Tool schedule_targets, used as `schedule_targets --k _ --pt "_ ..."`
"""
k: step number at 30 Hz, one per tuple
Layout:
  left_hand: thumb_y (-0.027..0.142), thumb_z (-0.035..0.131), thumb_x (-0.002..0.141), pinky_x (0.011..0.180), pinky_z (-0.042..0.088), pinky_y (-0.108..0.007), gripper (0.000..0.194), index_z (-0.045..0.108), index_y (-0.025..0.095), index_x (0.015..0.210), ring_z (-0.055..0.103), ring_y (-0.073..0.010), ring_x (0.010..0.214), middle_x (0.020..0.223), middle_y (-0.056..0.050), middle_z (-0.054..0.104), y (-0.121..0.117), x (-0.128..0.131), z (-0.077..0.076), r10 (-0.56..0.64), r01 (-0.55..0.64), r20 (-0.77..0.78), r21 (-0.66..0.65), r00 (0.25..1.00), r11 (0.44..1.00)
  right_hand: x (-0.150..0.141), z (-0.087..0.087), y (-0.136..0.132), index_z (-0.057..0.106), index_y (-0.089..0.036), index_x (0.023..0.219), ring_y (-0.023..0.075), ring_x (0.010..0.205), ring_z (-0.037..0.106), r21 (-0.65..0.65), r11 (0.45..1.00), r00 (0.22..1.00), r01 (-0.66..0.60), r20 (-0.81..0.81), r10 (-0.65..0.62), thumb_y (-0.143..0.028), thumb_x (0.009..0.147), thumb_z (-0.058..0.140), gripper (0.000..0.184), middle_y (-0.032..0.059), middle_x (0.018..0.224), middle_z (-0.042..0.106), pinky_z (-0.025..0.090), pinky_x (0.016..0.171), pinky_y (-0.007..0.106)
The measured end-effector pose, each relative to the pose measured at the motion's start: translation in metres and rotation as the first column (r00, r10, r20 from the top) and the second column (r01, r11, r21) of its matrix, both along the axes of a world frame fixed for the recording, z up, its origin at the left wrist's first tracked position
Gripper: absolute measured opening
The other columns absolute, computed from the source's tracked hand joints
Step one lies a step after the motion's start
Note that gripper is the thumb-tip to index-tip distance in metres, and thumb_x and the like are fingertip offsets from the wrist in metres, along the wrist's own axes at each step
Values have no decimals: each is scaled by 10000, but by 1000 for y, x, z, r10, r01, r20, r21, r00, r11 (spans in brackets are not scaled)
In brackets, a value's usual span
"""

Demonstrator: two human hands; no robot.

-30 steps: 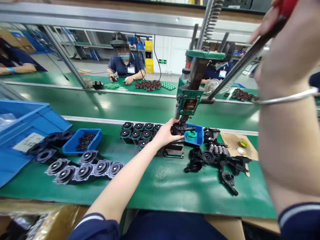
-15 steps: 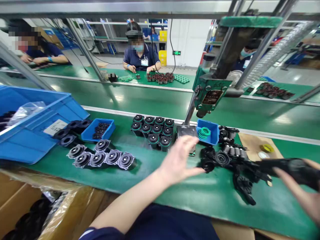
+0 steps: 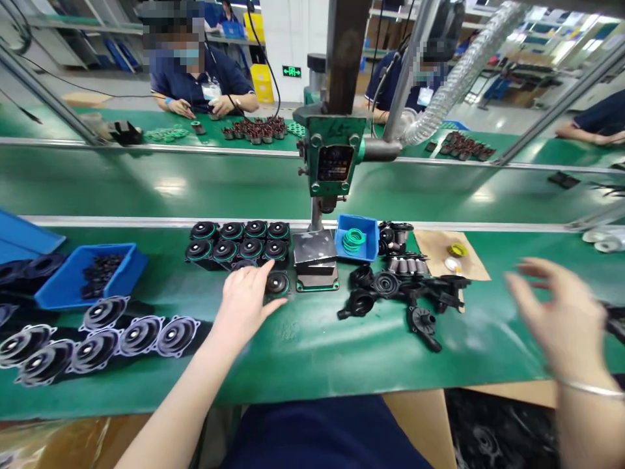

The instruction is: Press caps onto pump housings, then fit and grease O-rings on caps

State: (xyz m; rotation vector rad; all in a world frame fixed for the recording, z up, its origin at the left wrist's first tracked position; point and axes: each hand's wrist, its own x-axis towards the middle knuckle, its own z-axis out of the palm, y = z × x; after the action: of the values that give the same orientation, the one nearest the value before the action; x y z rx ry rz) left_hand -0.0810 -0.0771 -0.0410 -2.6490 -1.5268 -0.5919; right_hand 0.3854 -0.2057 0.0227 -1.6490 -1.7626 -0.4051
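Our left hand [image 3: 249,296], partly open, reaches over the black motor housings [image 3: 251,249], its grip unclear, while our right hand [image 3: 561,312] hovers empty, fingers spread.

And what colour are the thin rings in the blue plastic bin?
The thin rings are bright green, clearest in the head view.

Bright; table glare; blurred right hand [image 3: 561,312]
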Motion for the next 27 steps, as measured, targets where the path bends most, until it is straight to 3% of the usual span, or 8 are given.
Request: schedule_targets --k 4,7,10,14,17,21,23,27 --pt "373 743 815 984 486 -467 719 381 188 1408 625 -324 1140 1231 -154 638 -33 3 -14 -117 130 137 -89 984 988 -125 -58 29 577 -206 1237 281 1029 606 -199 965 952 -171 218 214 -321 887 644 375 108 1137 627 522 858 465" --pt "370 755 804 1024 492 -446 787 320 220 1442 580 -307 1239 1347 -145 570 -46 18 -23 -134 198 255 -245 958 949 -171 -85 39 594 -119 1123 284 1063 590 -170 964 947 -204 214 238 -223 884 633 264 145 1121 616 535 857 471" --pt "356 773 787 1049 487 -438 837 289 242 1461 562 -289 1264 1359 -130 551 -44 33 -29 -118 259 386 -337 915 905 -174 -89 33 551 -114 866 273 1211 543 -136 951 938 -278 175 299 -156 886 590 61 172 1214 566 547 943 438" --pt "284 799 755 1080 462 -460 844 314 262 1445 549 -276 1258 1319 -117 551 -36 38 -36 -118 368 541 -382 833 848 -174 -86 15 478 -130 762 307 1396 397 -201 901 882 -383 209 422 -44 863 529 142 165 1247 544 497 1072 488" --pt "262 826 711 1085 453 -495 888 319 241 1440 565 -284 1227 1279 -127 547 -36 37 -43 -49 399 636 -419 770 816 -193 -87 2 543 -131 869 330 1326 470 -289 888 867 -357 252 431 -120 884 541 18 117 1102 606 479 1044 580" --pt "253 835 698 1073 472 -503 893 324 231 1430 590 -284 1216 1312 -137 560 -45 37 -51 125 420 737 -507 665 753 -208 -81 -8 528 -123 1179 322 1413 375 -438 836 902 -330 115 416 -182 925 489 263 171 1337 509 483 1072 540" --pt "236 831 699 1082 469 -496 858 344 215 1405 579 -284 1244 1333 -145 571 -49 38 -54 176 443 767 -524 617 727 -202 -75 -10 455 -118 1301 287 1461 309 -481 813 913 -329 59 404 -115 944 407 361 182 1447 412 480 1105 485" --pt "215 807 726 1108 454 -484 691 424 207 1301 557 -274 1291 1365 -143 576 -52 37 -58 176 488 796 -512 579 707 -174 -73 -10 425 -145 1319 230 1370 456 -543 776 936 -320 -57 346 -223 970 455 359 181 1450 402 531 1067 395"
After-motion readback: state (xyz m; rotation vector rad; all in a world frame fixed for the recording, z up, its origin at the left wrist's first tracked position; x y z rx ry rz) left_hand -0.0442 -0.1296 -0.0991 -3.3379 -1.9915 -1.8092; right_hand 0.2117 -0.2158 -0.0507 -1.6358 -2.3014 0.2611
